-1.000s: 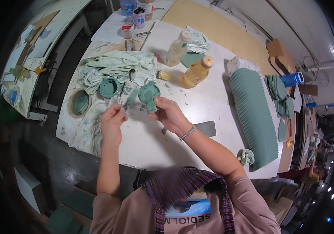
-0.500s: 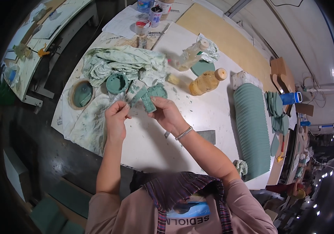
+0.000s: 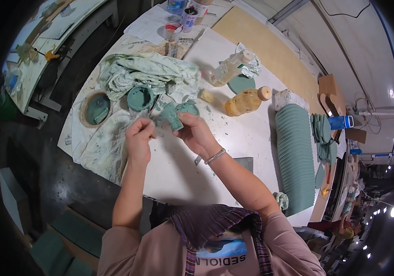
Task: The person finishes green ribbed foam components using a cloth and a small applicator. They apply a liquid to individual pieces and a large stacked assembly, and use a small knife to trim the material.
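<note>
- We see the right hand (image 3: pixel 196 134) holding a green-smeared flat piece (image 3: pixel 173 119) between thumb and fingers; the grip is narrow and closed on its edge.
- We find that piece raised above the white tabletop (image 3: pixel 178 177), between the two hands and nearer to the right fingertips.
- We see the left hand (image 3: pixel 140 134) just beside it, thumb and fingers drawn closely together; the area at its fingertips is blurred, so we cannot tell whether it grips anything.
- We note a bracelet (image 3: pixel 215 156) around the right wrist.
- Just beyond the held piece we make out a round green-smeared thing (image 3: pixel 189 108), partly hidden by it.
- Beyond the left hand we have a cup (image 3: pixel 140 106) with green paste on it, and to its left a round bowl (image 3: pixel 84 115) with green matter inside.
- A pale crumpled cloth (image 3: pixel 148 76) lies behind the cup, and we see a yellow sponge (image 3: pixel 206 95) near its right end.
- Farther right we see a bottle of amber liquid (image 3: pixel 246 103), a paler bottle (image 3: pixel 229 70) and a green disc (image 3: pixel 241 84) near both.
- Along the right side of the table we see a long row of overlapping green pieces (image 3: pixel 294 156).
</note>
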Tool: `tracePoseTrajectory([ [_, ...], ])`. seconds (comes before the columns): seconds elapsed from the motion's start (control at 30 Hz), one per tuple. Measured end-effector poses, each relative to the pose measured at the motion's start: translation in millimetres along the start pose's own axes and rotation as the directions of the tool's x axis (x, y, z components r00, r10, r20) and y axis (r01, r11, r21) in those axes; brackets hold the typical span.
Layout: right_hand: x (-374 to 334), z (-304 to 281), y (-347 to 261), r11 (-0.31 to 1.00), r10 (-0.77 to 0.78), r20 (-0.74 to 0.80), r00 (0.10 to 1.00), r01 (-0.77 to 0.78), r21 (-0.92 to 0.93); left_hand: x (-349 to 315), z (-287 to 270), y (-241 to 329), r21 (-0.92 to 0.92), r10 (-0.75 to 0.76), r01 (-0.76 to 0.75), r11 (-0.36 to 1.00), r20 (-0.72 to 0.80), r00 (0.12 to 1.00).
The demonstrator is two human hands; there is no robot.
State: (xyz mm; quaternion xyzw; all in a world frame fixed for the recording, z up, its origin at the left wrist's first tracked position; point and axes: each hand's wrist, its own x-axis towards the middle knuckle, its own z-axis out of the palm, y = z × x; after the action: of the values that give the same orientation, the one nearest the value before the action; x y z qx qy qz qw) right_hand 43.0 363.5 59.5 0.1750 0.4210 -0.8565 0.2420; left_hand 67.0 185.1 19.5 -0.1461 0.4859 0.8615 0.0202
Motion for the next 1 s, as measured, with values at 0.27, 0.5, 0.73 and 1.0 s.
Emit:
tracePoseTrajectory([
  [0.27, 6, 1, 6, 0.999, -0.023, -0.057, 0.998, 0.025, 0.032, -11, 10, 0, 0.177, 0.183, -0.187, 0.966, 0.039, 0.982],
  [0.5, -8, 11, 9, 1.000, 0.009, 0.010, 1.000, -0.009, 0.012, 39, -20, 4, 0.159, 0.266, -0.256, 0.953, -0.042, 0.963],
  [0.73, -9, 3, 9, 1.000, 0.009, -0.031, 0.999, -0.008, 0.025, 51, -35, 6, 0.273, 0.328, -0.291, 0.917, -0.099, 0.940],
  [1.0, -11, -3, 10, 1.000, 0.016, -0.005, 1.000, -0.017, -0.014, 53, -39, 12, 0.307, 0.367, -0.309, 0.900, -0.151, 0.918],
])
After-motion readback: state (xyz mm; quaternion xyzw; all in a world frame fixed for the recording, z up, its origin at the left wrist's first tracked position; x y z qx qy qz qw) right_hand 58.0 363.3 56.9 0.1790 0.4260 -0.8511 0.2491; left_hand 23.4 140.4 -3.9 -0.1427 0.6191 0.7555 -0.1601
